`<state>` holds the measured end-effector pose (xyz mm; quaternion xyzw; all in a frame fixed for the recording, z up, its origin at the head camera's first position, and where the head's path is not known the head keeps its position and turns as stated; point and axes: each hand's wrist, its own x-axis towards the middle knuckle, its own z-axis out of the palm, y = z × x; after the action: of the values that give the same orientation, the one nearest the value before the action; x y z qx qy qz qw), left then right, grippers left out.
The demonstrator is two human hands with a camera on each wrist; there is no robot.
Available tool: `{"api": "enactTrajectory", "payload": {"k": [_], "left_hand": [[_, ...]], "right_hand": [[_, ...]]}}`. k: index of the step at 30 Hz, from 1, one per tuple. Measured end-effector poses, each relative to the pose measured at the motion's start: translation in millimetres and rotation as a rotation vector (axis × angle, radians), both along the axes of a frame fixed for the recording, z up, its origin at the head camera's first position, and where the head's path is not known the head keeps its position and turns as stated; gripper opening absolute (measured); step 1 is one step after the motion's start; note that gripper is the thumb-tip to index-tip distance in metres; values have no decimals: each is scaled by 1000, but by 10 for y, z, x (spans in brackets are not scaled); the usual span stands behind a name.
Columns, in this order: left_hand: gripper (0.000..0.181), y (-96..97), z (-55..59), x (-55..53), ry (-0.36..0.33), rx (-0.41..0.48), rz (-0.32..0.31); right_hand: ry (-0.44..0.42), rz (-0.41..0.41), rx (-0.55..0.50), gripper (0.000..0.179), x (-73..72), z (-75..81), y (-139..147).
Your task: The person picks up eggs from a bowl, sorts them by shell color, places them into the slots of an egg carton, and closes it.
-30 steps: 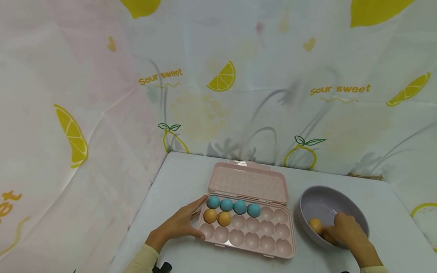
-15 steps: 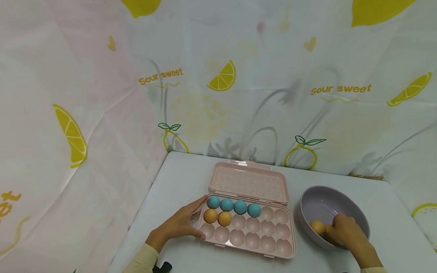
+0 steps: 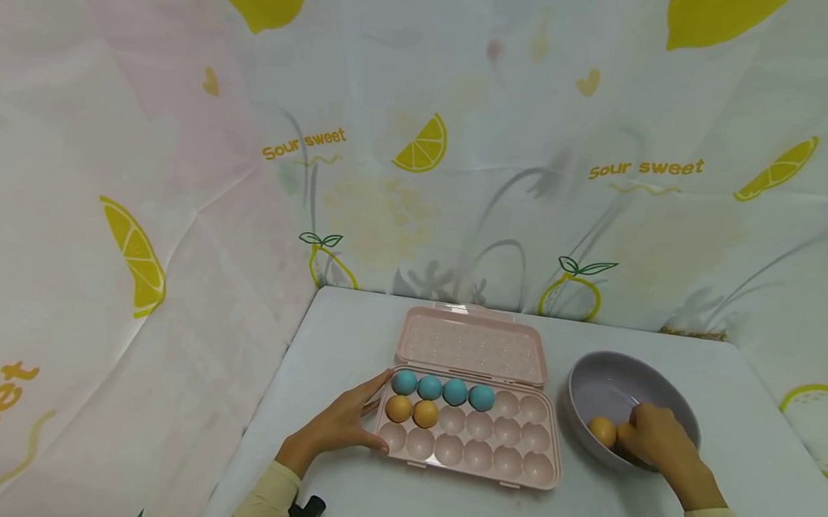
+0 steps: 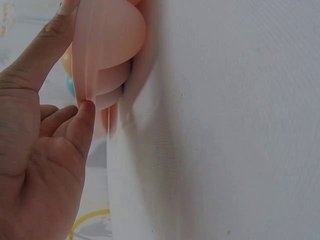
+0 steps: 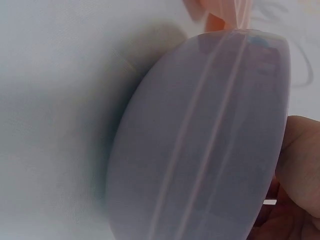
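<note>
A pink egg box (image 3: 450,448) lies with its lid folded back on the table. Several blue balls (image 3: 430,387) fill most of its back row, and two orange balls (image 3: 425,414) sit at the left of the middle row. My left hand (image 3: 338,422) grips the box's left end, thumb at the front corner and fingers at the back; the left wrist view shows the little fingertip against the rim. My right hand (image 3: 654,437) reaches into a grey-purple bowl (image 3: 616,365), fingers bent downward beside an orange ball (image 3: 601,431). Whether those fingers hold another ball I cannot tell.
The open lid (image 3: 469,345) lies behind the box, close to the printed backdrop (image 3: 479,171). The bowl stands a little to the right of the box on the white table (image 3: 327,494). A black fitting (image 3: 307,514) shows by the left sleeve.
The orange ball in the bowl has shifted slightly right and forward. My right hand's fingers have moved a little within the bowl, and the orange patch beneath them is covered now. My left hand stays put.
</note>
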<state>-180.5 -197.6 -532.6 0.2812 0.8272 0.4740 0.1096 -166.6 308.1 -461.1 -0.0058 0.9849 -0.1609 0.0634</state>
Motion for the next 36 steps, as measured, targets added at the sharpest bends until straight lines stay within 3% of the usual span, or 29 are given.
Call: {"api": "enactTrajectory", "payload": {"k": [7, 18, 22, 28, 34, 36], "left_hand": [[121, -8, 13, -16, 25, 18, -10], [122, -4, -18, -17, -13, 20, -17], [122, -1, -20, -14, -18, 18, -16], [122, -1, -24, -13, -16, 29, -14], [122, -7, -30, -17, -10, 35, -11], [121, 17, 54, 19, -8, 47, -15]], "right_hand": [[45, 10, 13, 19, -30, 34, -7], [126, -9, -15, 15, -64, 156, -63], [225, 23, -23, 16, -56, 184, -97], [360, 50, -58, 35, -25, 209, -207], [569, 74, -130, 40, -10, 208, -423], [626, 88, -154, 40, -21, 194, -492]]}}
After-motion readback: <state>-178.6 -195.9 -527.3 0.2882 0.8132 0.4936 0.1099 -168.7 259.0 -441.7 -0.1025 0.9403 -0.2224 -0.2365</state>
